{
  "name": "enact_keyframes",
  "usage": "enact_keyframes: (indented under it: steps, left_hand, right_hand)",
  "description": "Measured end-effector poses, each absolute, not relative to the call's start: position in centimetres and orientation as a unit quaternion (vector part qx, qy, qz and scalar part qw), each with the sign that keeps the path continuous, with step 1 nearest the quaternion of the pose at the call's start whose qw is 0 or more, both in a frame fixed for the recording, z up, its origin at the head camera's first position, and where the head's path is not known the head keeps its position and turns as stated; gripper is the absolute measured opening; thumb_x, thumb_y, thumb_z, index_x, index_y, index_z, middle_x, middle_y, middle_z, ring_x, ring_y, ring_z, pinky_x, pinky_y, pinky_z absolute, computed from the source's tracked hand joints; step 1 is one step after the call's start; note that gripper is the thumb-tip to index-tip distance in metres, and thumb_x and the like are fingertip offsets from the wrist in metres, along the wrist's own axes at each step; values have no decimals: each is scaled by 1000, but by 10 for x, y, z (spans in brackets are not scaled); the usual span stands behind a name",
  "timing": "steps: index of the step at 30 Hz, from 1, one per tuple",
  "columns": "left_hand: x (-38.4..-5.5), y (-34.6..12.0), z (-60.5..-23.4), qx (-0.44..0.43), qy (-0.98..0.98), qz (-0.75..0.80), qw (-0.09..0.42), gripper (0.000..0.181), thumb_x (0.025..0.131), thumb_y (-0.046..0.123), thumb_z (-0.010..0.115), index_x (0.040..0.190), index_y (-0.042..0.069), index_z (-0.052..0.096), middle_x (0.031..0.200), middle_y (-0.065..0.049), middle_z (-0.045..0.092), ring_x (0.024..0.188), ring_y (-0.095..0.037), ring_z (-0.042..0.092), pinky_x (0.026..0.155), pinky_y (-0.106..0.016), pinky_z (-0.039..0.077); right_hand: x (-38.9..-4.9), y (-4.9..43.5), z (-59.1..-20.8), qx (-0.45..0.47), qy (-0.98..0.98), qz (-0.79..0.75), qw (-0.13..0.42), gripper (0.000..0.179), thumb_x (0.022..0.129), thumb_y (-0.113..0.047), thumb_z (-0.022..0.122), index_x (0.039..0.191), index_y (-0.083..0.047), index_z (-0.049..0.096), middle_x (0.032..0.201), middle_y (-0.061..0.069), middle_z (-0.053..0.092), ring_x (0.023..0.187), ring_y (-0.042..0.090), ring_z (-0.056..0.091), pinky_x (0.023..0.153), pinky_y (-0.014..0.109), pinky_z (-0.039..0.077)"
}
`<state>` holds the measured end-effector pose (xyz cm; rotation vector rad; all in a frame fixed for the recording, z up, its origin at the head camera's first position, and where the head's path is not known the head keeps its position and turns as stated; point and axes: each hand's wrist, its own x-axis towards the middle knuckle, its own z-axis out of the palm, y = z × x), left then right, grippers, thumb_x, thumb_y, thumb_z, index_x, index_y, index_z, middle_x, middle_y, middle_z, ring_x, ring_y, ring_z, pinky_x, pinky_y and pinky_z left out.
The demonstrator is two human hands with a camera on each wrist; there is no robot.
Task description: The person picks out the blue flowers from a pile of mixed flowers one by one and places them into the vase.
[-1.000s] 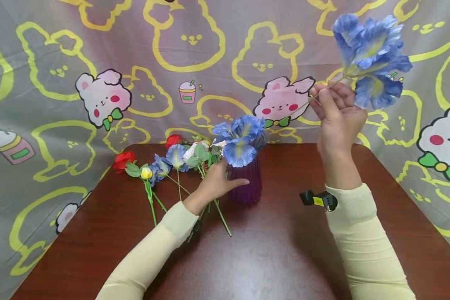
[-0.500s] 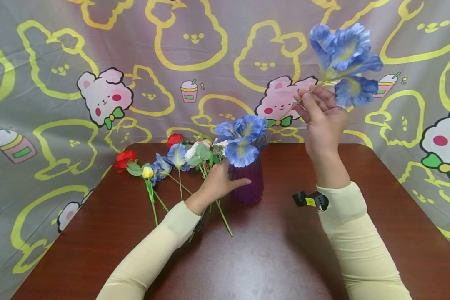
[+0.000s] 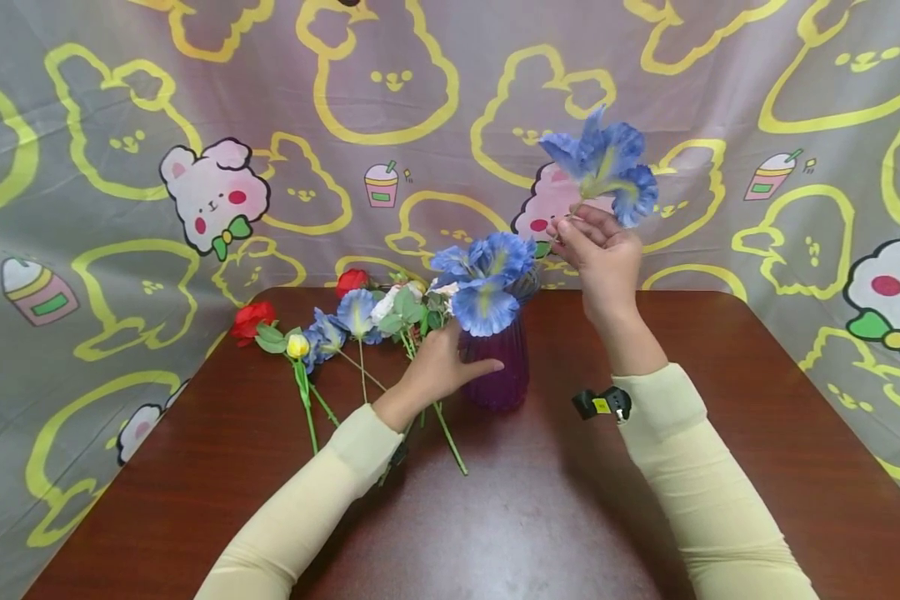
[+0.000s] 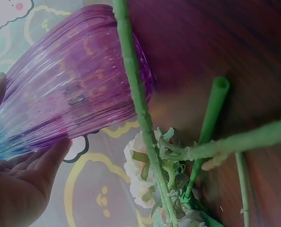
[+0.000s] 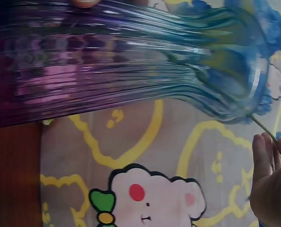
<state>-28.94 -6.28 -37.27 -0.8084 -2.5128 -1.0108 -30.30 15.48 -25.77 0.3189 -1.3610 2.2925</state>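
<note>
My left hand (image 3: 437,364) holds a ribbed glass vase (image 3: 499,371) upright on the table, thumb across its front. The vase is purple below and turns blue toward its flared mouth, as the right wrist view shows. One blue iris (image 3: 486,283) droops over the vase's mouth and hides much of the rim in the head view. To the upper right, my right hand (image 3: 603,254) pinches the stem of another blue iris (image 3: 603,167) just below its bloom. That thin stem (image 5: 264,127) slants down to the vase's rim and shows through the glass inside the neck.
Left of the vase, several artificial flowers lie on the brown table (image 3: 450,533): a red flower (image 3: 253,321), a yellow bud (image 3: 297,346), a blue iris (image 3: 358,312) and a white flower (image 3: 386,304). Green stems (image 4: 138,85) pass close by my left hand. A patterned cloth (image 3: 300,75) hangs behind.
My right hand has moved left and downward with the iris, bringing the bloom closer above the vase. The left hand and the vase stay in place.
</note>
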Motion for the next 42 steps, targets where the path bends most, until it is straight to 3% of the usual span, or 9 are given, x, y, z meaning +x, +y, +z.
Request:
enact_keyframes:
  steps: [4,14,21,25,31,36,42]
  left_hand:
    - [-289,-63,-373,-281,-879,-353,157,79,76,42,83,133,2,45,66,3,35,57,-11,38,56,-30,39]
    - [-289,-62,-373,-283,-879,-348,163,82,76,42,83,137,3,44,73,-3,52,62,-14,47,60,-31,43]
    - [-289,-63,-373,-291,-875,-348,167,82,76,41,83,138,4,44,83,-3,58,68,-15,50,64,-31,45]
    - [-289,-63,-373,-291,-875,-350,165,79,76,41,83,135,4,46,77,-2,54,66,-15,49,61,-31,44]
    - [-289,-63,-373,-289,-877,-345,166,80,76,42,82,135,3,45,68,-1,46,61,-13,44,57,-30,40]
    - [-288,-63,-373,-289,-877,-348,164,75,76,42,83,130,3,47,65,1,39,58,-11,39,54,-29,37]
    - [-288,-63,-372,-291,-877,-347,162,78,77,42,83,133,1,45,68,0,43,61,-13,42,57,-30,40]
  right_hand:
    - [-307,151,-267,108,-544,806,209,29,86,2,71,112,10,58,86,6,70,82,16,70,73,28,56]
    - [-313,141,-278,83,-616,757,201,32,87,7,64,117,16,56,79,-2,67,69,6,64,65,20,54]
    - [-314,139,-278,52,-687,699,195,30,88,0,64,115,10,62,84,-2,66,71,5,59,61,16,50]
    - [-315,138,-279,45,-711,678,180,30,87,-2,62,115,8,63,85,0,65,71,6,57,57,17,46]
    - [-316,137,-279,44,-728,665,164,31,88,-3,60,117,8,63,92,7,66,76,8,58,61,18,47]
    - [-315,135,-279,44,-738,657,149,33,91,-7,60,121,6,62,108,18,66,82,9,60,71,19,48]
    - [-315,134,-279,57,-733,665,130,37,92,-11,61,123,9,60,118,22,64,91,11,62,80,24,51]
